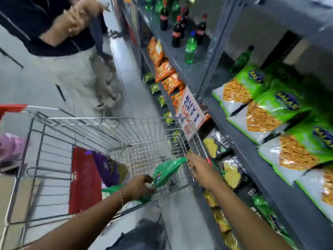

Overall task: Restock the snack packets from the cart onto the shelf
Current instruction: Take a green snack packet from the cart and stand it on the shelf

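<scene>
We risk snagging the crinkly green foil snack packet (166, 171) on the silver wire-mesh cart (126, 139) as we lift it; the thin film could tear or slip. Our left hand (139, 185) pinches its lower edge, while our right hand (200, 167) closes on its top corner at the cart rim. The grey metal shelf (243, 139) beside us carries glossy, pillowy bags.
</scene>
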`<state>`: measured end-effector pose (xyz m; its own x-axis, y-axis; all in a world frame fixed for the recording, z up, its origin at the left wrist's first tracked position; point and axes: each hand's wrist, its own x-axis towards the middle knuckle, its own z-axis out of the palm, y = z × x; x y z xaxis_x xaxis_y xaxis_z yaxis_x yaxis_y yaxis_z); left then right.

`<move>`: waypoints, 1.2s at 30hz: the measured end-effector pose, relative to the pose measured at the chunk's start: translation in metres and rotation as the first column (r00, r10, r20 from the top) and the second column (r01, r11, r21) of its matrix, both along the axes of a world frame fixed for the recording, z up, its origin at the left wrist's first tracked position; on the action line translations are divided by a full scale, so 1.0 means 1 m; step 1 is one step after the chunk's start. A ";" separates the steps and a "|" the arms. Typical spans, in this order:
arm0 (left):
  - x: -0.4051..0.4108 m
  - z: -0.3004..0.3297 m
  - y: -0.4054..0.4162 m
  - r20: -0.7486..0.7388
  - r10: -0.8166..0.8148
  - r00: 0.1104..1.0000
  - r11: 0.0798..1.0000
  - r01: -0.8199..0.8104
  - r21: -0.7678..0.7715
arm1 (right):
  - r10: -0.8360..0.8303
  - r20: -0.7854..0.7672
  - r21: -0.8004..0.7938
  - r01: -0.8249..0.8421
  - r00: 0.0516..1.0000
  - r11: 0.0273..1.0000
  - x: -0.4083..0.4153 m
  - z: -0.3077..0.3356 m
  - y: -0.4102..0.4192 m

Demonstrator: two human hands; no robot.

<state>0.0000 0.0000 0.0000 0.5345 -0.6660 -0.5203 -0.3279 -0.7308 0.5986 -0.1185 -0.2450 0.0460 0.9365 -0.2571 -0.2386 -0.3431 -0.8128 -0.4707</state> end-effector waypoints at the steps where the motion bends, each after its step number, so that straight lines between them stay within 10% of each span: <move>1: -0.001 -0.009 0.000 -0.010 -0.002 1.000 0.999 0.003 0.032 | 0.030 -0.054 -0.004 -0.031 0.998 1.000 0.009 -0.011 -0.002; 7: -0.003 -0.040 0.003 -0.060 0.071 0.996 0.997 -0.073 -0.033 | 0.058 -0.226 -0.026 -0.065 0.972 0.998 0.034 -0.051 -0.004; 17: 0.021 -0.030 0.019 -0.099 0.339 0.935 0.924 -0.351 -0.153 | 0.019 -0.036 0.044 -0.017 0.999 0.999 0.055 -0.032 0.000; 25: 0.040 0.035 0.011 -0.492 0.476 0.729 0.574 -0.682 -0.454 | -0.148 0.345 0.153 0.099 0.927 0.983 0.052 0.052 0.011; 36: 0.032 0.160 -0.087 -0.279 0.022 0.960 0.637 -0.229 -0.736 | -0.206 0.823 0.102 0.219 0.529 0.970 0.013 0.286 -0.001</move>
